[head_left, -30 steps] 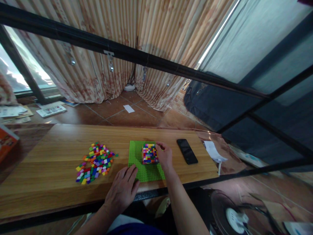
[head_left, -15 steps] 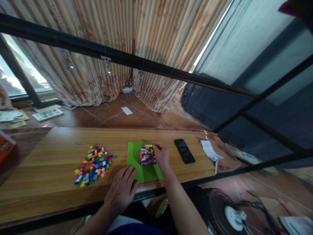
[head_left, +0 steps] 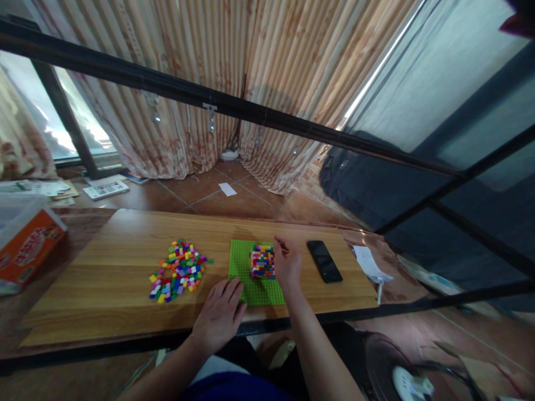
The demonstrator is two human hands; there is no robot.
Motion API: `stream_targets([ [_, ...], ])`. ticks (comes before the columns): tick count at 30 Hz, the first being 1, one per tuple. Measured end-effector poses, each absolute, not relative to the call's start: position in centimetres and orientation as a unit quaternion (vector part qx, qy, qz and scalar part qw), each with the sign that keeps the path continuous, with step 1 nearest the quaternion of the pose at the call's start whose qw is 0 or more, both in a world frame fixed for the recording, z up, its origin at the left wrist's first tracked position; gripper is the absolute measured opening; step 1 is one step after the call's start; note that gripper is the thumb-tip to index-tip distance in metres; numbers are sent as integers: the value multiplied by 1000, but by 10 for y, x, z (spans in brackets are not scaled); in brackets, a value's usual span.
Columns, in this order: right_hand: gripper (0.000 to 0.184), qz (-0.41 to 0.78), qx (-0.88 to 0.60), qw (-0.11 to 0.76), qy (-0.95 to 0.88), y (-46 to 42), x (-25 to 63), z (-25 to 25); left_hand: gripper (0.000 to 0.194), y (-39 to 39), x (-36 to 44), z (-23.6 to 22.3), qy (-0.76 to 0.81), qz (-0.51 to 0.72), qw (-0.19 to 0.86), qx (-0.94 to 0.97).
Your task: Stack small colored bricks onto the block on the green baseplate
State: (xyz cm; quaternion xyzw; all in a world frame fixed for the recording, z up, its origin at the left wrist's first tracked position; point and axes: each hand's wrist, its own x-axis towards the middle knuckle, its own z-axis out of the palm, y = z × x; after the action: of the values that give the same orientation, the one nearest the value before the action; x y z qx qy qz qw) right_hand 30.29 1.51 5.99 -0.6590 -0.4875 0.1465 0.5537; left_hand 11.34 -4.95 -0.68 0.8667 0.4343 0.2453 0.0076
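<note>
A green baseplate [head_left: 241, 264] lies on the wooden table [head_left: 108, 273] near its front edge. A multicoloured block of small bricks [head_left: 262, 260] stands on the plate's right half. My right hand [head_left: 287, 266] is against the block's right side, fingers curled at its far top corner. My left hand [head_left: 220, 312] lies flat with fingers spread on the table, fingertips on the plate's near left corner. A loose pile of small coloured bricks [head_left: 179, 270] lies to the left of the plate.
A black phone [head_left: 324, 260] lies right of the plate, with a white paper [head_left: 368, 262] at the table's right end. An orange box [head_left: 25, 252] sits at the far left. A fan [head_left: 401, 373] stands on the floor at lower right.
The view has shifted a little, bringing the orange box into sight at left. Both hands stay where they were: left on the plate's corner, right at the block's side.
</note>
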Motion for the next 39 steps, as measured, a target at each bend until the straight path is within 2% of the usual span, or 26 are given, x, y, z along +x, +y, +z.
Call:
stream_targets([
  [4,21,169,-597,478,-621,9,255,68,35,-51,115,-7,439,233,30,867],
  [8,21,203,-577,328,-720,11,208,58,35,-50,114,-12,431,236,75,867],
  [12,20,181,-627,195,-732,25,184,43,45,-48,112,-16,419,268,112,860],
  [19,15,171,-654,130,-725,45,177,31,45,-48,113,-17,406,303,106,855],
  [23,13,187,-646,163,-722,43,177,31,41,-48,113,-18,404,312,88,856],
  [30,15,243,-591,326,-697,23,187,35,36,-49,114,-13,411,270,103,864],
  [35,17,270,-566,447,-638,4,211,44,31,-49,114,-8,414,250,59,874],
  [39,18,255,-591,497,-581,-3,249,49,35,-50,114,-7,428,246,24,869],
])
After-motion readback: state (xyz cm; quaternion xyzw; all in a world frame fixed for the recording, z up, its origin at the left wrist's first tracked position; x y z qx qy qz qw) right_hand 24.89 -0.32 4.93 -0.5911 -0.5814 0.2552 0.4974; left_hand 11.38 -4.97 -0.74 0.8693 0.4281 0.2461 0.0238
